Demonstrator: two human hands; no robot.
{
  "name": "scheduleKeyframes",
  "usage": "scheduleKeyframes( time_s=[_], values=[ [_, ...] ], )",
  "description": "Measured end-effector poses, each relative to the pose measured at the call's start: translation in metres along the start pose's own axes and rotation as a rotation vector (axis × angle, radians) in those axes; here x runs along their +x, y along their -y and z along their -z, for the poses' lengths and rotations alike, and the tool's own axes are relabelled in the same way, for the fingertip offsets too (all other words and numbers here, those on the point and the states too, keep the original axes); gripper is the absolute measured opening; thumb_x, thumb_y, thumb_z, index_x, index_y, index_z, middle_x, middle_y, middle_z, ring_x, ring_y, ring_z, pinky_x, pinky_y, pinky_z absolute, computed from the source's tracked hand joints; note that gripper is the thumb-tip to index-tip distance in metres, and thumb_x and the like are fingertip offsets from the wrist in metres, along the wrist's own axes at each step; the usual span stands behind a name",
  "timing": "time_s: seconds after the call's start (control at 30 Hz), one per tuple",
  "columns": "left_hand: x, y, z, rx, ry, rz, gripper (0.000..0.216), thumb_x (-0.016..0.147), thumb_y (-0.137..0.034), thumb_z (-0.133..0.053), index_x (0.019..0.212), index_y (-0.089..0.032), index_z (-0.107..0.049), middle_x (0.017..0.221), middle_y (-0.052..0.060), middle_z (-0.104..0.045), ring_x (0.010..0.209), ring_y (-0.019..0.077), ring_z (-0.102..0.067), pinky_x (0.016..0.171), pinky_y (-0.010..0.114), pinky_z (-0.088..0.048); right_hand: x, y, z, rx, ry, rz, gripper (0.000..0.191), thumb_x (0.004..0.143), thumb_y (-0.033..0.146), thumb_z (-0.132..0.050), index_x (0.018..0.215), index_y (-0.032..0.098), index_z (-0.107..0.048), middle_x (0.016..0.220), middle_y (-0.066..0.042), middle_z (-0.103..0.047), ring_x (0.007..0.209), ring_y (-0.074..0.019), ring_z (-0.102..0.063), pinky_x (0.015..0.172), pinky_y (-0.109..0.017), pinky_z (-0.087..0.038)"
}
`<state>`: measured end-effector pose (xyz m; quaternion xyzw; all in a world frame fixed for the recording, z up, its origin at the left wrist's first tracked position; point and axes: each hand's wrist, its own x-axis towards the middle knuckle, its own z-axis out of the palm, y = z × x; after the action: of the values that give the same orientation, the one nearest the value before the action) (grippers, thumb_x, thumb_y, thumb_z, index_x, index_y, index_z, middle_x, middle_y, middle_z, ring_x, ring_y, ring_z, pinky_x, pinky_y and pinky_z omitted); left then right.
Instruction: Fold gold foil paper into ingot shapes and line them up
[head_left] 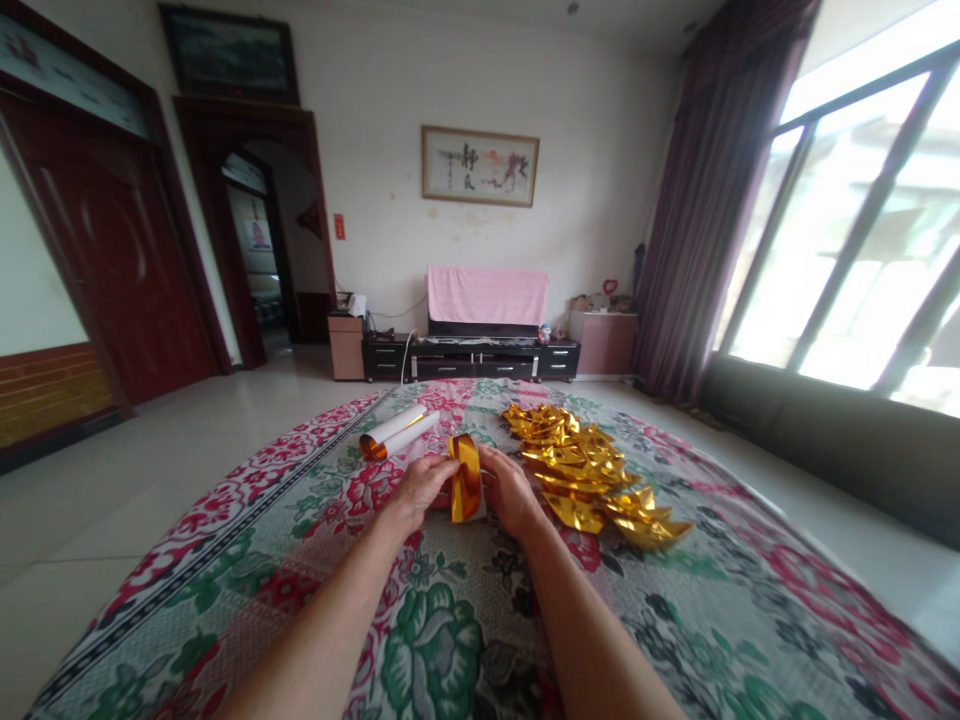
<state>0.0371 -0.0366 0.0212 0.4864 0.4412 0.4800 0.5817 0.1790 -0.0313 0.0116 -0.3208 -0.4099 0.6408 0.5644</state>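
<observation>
Near windows [862, 240], flowered cloth [431, 640] bears gold foil [585, 470].

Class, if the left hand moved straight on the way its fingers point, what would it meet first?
The curved gold foil paper, which the left hand is touching; past that, probably the right hand, though depth is hard to judge.

Framed pic [480, 166] on back wall, abt. centre: 2 lg. blk. Chinese chars. [469, 160], one above t'other. Upper looks like 静; lower too blurry to read for sure. Sm. dk. script [451, 168] just L of them, same frame, too tiny to make out. Red slip [340, 227] on wall, R of doorway: faint marks, illegible at this res.
</observation>
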Motion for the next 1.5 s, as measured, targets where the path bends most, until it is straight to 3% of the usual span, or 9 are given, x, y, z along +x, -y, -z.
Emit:
scheduleKeyframes(
  time_s=[0.2, 0.5, 0.77, 0.93, 1.0, 1.1, 1.23, 1.5],
  values=[
    [0.000, 0.000, 0.003, -0.058, -0.046, 0.009, 0.031, 0.064, -0.037, -0.066, 0.084, -0.014, -0.064, 0.075, 0.006, -0.067, 0.063, 0.0184, -0.062, 0.056, 0.031, -0.050, -0.006, 0.000, -0.002, -0.018, 0.146, -0.017, 0.033, 0.064, 0.032, -0.066, 0.095, 0.021, -0.059, 0.081, 0.000, -0.065, 0.068, -0.0143, -0.059, 0.059, -0.024, -0.043],
    [-0.001, -0.001, 0.003, -0.077, -0.035, -0.004, 0.035, 0.064, -0.037, -0.066, 0.091, -0.014, -0.065, 0.080, 0.007, -0.068, 0.063, 0.0170, -0.062, 0.055, 0.027, -0.048, -0.002, -0.005, -0.001, -0.018, 0.186, -0.004, 0.031, 0.063, 0.027, -0.062, 0.094, 0.020, -0.061, 0.080, -0.001, -0.067, 0.066, -0.0150, -0.059, 0.054, -0.022, -0.042],
    [-0.004, 0.001, -0.003, 0.039, 0.070, -0.067, 0.042, 0.069, -0.044, -0.059, 0.097, -0.015, -0.065, 0.074, 0.005, -0.069, 0.060, 0.0173, -0.061, 0.052, 0.024, -0.044, -0.002, -0.009, 0.001, -0.174, 0.145, 0.061, 0.040, 0.059, 0.034, -0.069, 0.095, 0.018, -0.063, 0.076, -0.001, -0.067, 0.063, -0.0157, -0.059, 0.055, -0.024, -0.044],
    [0.001, -0.001, 0.003, 0.000, -0.124, -0.087, 0.055, 0.070, -0.060, -0.052, 0.096, -0.013, -0.065, 0.081, 0.009, -0.069, 0.071, 0.0188, -0.062, 0.062, 0.027, -0.046, -0.001, -0.011, -0.002, -0.154, 0.067, 0.096, 0.047, 0.053, 0.037, -0.074, 0.093, 0.016, -0.062, 0.071, -0.002, -0.067, 0.063, -0.0178, -0.060, 0.057, -0.027, -0.046],
    [0.001, -0.003, 0.005, 0.030, -0.145, -0.099, 0.058, 0.070, -0.063, -0.051, 0.093, -0.012, -0.066, 0.080, 0.010, -0.069, 0.072, 0.0190, -0.061, 0.062, 0.027, -0.045, -0.001, -0.012, -0.003, -0.165, 0.031, 0.110, 0.048, 0.053, 0.038, -0.075, 0.092, 0.015, -0.062, 0.069, -0.002, -0.066, 0.060, -0.0174, -0.059, 0.056, -0.027, -0.046],
    [-0.001, -0.005, 0.004, 0.172, -0.100, -0.164, 0.048, 0.065, -0.054, -0.062, 0.089, -0.013, -0.066, 0.077, 0.007, -0.068, 0.068, 0.0181, -0.059, 0.058, 0.025, -0.043, -0.002, -0.012, -0.006, -0.196, 0.018, 0.120, 0.045, 0.053, 0.036, -0.075, 0.090, 0.013, -0.062, 0.066, -0.001, -0.065, 0.057, -0.0160, -0.057, 0.055, -0.027, -0.045],
    [0.001, -0.001, 0.003, 0.294, -0.219, -0.220, 0.031, 0.061, -0.038, -0.067, 0.082, -0.015, -0.065, 0.071, 0.002, -0.065, 0.065, 0.0158, -0.057, 0.055, 0.022, -0.040, -0.005, -0.009, -0.009, -0.229, 0.035, 0.119, 0.042, 0.054, 0.035, -0.074, 0.088, 0.013, -0.063, 0.064, 0.000, -0.064, 0.055, -0.0143, -0.055, 0.055, -0.026, -0.043],
    [0.001, 0.002, 0.005, 0.161, -0.188, -0.139, 0.029, 0.060, -0.041, -0.064, 0.075, -0.016, -0.062, 0.058, -0.001, -0.059, 0.060, 0.0165, -0.057, 0.052, 0.022, -0.040, -0.006, -0.006, -0.007, -0.275, 0.006, 0.063, 0.032, 0.060, 0.033, -0.064, 0.086, 0.014, -0.064, 0.060, 0.001, -0.062, 0.050, -0.0114, -0.050, 0.046, -0.021, -0.036]
  ],
)
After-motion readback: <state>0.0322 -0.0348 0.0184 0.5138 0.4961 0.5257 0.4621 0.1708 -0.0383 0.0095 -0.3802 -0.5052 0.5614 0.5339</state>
